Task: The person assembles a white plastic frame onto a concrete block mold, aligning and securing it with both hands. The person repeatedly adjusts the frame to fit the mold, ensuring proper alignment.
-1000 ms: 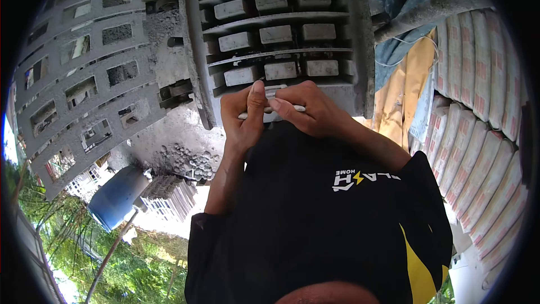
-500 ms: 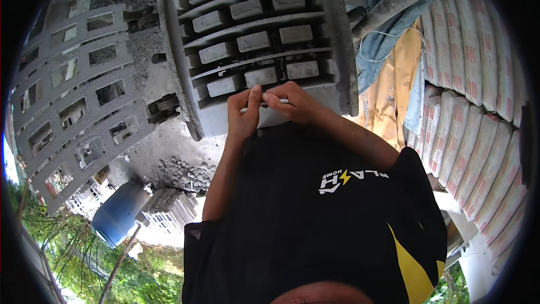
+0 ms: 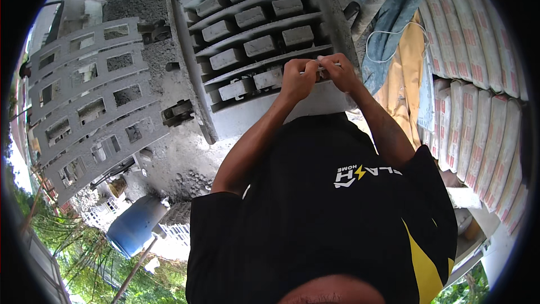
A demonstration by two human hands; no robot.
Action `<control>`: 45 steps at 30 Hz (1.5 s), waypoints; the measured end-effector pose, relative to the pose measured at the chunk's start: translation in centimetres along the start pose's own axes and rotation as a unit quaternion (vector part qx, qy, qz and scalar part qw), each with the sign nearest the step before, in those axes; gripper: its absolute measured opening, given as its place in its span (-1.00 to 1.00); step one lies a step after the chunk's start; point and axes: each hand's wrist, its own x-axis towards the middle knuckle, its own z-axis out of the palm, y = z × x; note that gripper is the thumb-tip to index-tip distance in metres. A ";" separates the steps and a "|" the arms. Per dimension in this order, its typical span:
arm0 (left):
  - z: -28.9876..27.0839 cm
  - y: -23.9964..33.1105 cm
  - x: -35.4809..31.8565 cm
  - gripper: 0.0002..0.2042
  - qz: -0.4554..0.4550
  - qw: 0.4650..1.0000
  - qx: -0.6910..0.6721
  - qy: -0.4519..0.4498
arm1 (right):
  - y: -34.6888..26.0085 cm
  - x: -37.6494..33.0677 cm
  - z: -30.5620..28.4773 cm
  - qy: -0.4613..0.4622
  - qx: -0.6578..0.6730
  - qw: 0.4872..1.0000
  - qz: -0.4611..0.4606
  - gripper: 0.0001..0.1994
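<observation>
Mostly hidden under curled fingers, a thin pale bar (image 3: pixel 322 69), visible only as a short stretch between two fists and as small bits near the outer sides. Clamped around it, left hand (image 3: pixel 298 80) and right hand (image 3: pixel 340 72), just beside each other, backs toward the camera, most fingertips tucked out of sight. Held at the near edge of a grey metal mould frame (image 3: pixel 230 121), over the right-hand end of the nearest row; cannot make out any link from bar to frame. Inside, rows of grey blocks (image 3: pixel 260 46) between curved metal strips, with deep shadow in the gaps; covered by hands and bar, the last place of the nearest row. On that row's left end, a bright, patchy surface, too washed out to read. To the left, a grey perforated grid (image 3: pixel 112 98), with only partial glimpses through its openings; below it, a blue barrel (image 3: pixel 135 222) beside overexposed ground and greenery. To the right, stacked sacks (image 3: pixel 475 28) in two tiers, cut off by the dark round rim of the view, plus a blue tarpaulin (image 3: pixel 376 74) and a tan cloth (image 3: pixel 402 93), both only partly in sight. Across the lower middle, a black shirt (image 3: pixel 315 208), blocking everything beneath.
</observation>
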 end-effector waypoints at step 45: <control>-19.4 -0.5 -14.6 -0.76 -0.005 0.974 -0.039 0.224 | -7.7 -1.4 20.0 -0.403 -0.094 0.898 -0.146 -0.57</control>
